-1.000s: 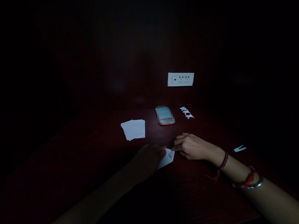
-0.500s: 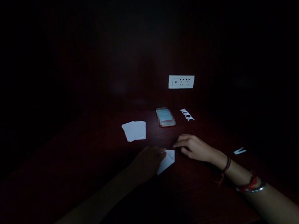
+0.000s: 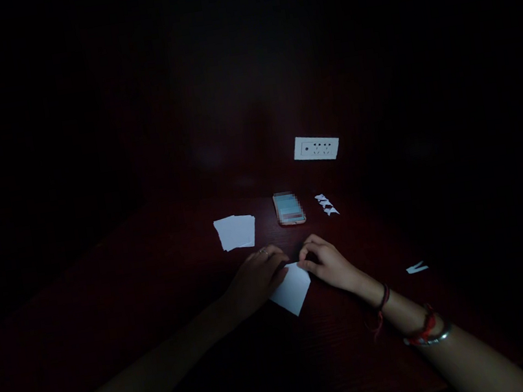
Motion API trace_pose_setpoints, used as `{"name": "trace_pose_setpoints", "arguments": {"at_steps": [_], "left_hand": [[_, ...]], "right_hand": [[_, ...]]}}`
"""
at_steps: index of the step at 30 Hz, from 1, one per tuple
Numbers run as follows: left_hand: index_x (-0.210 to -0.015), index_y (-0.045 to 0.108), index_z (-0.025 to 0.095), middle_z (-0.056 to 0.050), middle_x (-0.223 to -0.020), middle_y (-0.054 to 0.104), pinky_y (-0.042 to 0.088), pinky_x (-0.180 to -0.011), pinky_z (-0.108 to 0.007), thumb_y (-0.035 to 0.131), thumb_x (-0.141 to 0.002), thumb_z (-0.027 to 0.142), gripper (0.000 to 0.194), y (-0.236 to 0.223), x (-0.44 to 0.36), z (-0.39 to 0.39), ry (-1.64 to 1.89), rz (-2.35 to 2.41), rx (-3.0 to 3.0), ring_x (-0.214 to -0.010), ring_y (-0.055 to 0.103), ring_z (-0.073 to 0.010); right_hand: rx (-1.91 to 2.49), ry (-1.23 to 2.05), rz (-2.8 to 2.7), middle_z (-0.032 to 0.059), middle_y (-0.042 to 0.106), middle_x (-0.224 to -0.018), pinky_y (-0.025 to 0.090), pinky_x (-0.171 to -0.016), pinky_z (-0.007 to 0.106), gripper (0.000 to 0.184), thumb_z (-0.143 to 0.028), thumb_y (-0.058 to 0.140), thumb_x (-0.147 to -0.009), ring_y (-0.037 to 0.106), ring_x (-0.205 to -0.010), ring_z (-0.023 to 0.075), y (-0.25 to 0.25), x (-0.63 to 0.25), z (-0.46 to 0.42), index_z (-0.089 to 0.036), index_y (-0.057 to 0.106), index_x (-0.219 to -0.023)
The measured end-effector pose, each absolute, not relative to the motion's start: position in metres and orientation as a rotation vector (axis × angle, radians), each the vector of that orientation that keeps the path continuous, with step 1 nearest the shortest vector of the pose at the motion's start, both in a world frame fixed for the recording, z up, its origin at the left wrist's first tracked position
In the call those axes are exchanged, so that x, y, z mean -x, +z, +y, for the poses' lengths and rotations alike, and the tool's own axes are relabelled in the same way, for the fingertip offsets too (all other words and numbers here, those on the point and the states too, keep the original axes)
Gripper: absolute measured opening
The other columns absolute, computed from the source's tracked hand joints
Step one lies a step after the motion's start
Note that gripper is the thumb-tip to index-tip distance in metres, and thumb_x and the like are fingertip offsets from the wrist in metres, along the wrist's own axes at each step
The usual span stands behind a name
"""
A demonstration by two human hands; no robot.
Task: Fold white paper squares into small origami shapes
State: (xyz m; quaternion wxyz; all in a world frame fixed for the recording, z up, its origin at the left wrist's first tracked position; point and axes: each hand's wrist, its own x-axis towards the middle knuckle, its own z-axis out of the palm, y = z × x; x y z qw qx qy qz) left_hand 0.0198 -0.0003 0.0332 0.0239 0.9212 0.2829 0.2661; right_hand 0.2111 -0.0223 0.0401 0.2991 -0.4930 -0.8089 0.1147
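Observation:
A white sheet of paper (image 3: pixel 293 295) lies at an angle on the dark red table, its top edge between my hands. My left hand (image 3: pixel 257 280) is at the paper's upper left, with the thumb on the sheet and the fingers curled at its far edge. A ring shows on one finger. My right hand (image 3: pixel 328 266) pinches the upper right corner between thumb and fingers. The fingertips behind the edge are partly hidden.
Beyond my hands lie a stack of white paper (image 3: pixel 236 232), a phone (image 3: pixel 289 209) with a blurred screen, and several small folded paper pieces (image 3: pixel 326 204). A V-shaped paper strip (image 3: pixel 417 268) rests at the right. A power socket (image 3: pixel 316 148) is on the back wall.
The paper has turned and more of its surface shows, with a corner now pointing toward me. My right hand has moved left onto its corner, and my left hand has shifted slightly.

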Motion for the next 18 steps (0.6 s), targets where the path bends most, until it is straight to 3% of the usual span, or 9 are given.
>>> {"name": "trace_pose_setpoints", "arguments": {"at_steps": [8,18], "left_hand": [[-0.080,0.051,0.017,-0.004,-0.102,0.044,0.040,-0.078,-0.030,0.041,-0.081,0.016,0.009,0.039,-0.020,-0.001,1.063,0.799,-2.630,-0.092,0.046,-0.0153],[-0.084,0.048,0.017,-0.007,-0.110,0.041,0.035,-0.086,-0.037,0.040,-0.082,0.018,0.008,0.038,-0.024,-0.006,1.101,0.723,-2.778,-0.103,0.040,-0.0195]], "right_hand": [[1.157,0.136,-2.200,0.0031,0.047,-0.087,0.032,-0.074,0.028,0.006,-0.022,0.048,-0.079,0.045,-0.085,0.0145,0.057,-0.199,-0.036,-0.017,0.051,-0.080],[1.093,0.028,-2.316,0.0032,0.051,-0.087,0.029,-0.076,0.029,0.006,-0.019,0.047,-0.077,0.045,-0.086,0.0152,0.060,-0.195,-0.041,-0.017,0.052,-0.079]]}}
